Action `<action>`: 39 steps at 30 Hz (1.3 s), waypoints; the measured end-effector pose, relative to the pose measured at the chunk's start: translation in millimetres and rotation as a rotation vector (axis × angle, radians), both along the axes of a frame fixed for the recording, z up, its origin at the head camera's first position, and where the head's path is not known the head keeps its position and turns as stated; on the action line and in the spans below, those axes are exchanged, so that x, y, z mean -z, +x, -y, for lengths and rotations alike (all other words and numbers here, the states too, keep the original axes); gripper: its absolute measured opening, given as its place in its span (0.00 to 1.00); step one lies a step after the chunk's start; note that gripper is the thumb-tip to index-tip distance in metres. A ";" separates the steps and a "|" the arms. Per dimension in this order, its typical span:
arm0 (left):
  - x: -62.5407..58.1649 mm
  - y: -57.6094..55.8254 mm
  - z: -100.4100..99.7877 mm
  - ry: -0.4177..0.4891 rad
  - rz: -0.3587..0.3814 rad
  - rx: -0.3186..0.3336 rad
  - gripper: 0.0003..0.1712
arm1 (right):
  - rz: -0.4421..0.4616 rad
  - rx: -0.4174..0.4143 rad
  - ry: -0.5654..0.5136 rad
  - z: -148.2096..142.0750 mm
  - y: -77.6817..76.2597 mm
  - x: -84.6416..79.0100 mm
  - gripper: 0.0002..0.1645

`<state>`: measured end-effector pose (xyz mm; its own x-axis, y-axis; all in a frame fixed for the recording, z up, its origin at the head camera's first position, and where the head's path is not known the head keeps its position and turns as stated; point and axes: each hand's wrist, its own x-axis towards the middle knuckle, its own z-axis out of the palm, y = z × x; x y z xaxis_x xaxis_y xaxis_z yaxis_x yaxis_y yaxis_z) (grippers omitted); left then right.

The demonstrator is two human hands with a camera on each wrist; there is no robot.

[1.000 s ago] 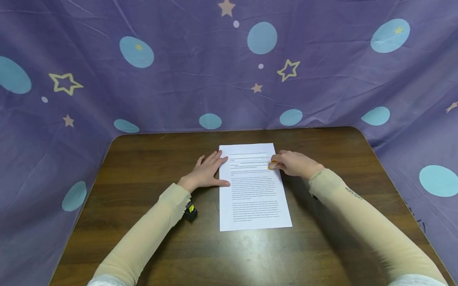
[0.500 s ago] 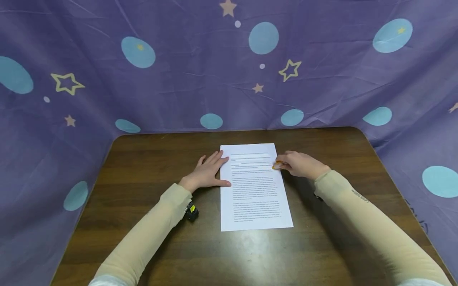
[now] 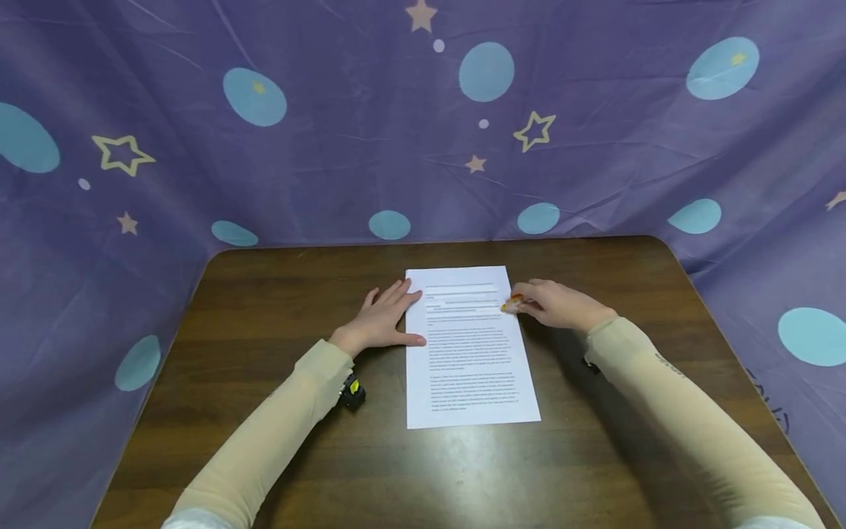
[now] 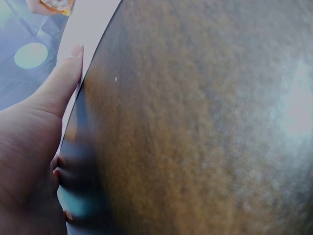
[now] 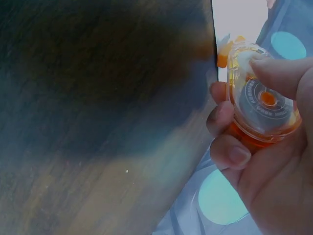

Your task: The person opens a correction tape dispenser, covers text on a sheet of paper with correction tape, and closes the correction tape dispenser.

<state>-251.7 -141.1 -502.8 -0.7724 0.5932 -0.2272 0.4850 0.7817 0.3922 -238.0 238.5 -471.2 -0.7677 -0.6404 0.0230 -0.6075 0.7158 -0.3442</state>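
Note:
A printed sheet of paper [image 3: 472, 393] lies on the wooden table, with lines of dark text and some white strips among its upper lines. My left hand [image 3: 380, 319] rests spread along its left edge, fingertips and thumb on the paper. In the left wrist view, the thumb [image 4: 58, 81] reaches over the sheet's border. My right hand [image 3: 558, 303] grips a clear and orange correction tape [image 3: 510, 303], its tip at the text near the right edge. The right wrist view shows thumb and curled fingers around the correction tape's round case [image 5: 266, 105].
The brown wooden table [image 3: 277, 294] extends around the sheet on every side. A purple curtain [image 3: 344, 147] with stars and blue ovals hangs behind it and at both sides. A small black device [image 3: 352, 394] is strapped under the left wrist.
My right hand has shifted slightly to the right with the correction tape, toward the sheet's right edge, and the tape has tilted a little. The left hand stays in place on the paper.

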 end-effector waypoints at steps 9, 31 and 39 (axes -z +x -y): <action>3.1 -1.3 -0.4 -0.021 -0.011 -0.002 0.62 | 0.032 0.017 -0.044 1.6 -2.7 -4.9 0.09; -2.8 1.7 -1.5 -0.033 -0.008 -0.003 0.61 | 0.075 -0.050 0.022 57.2 -6.6 -9.1 0.10; 1.2 -0.7 -0.2 -0.027 -0.008 0.000 0.61 | 0.043 -0.119 0.018 75.3 -4.7 -9.2 0.08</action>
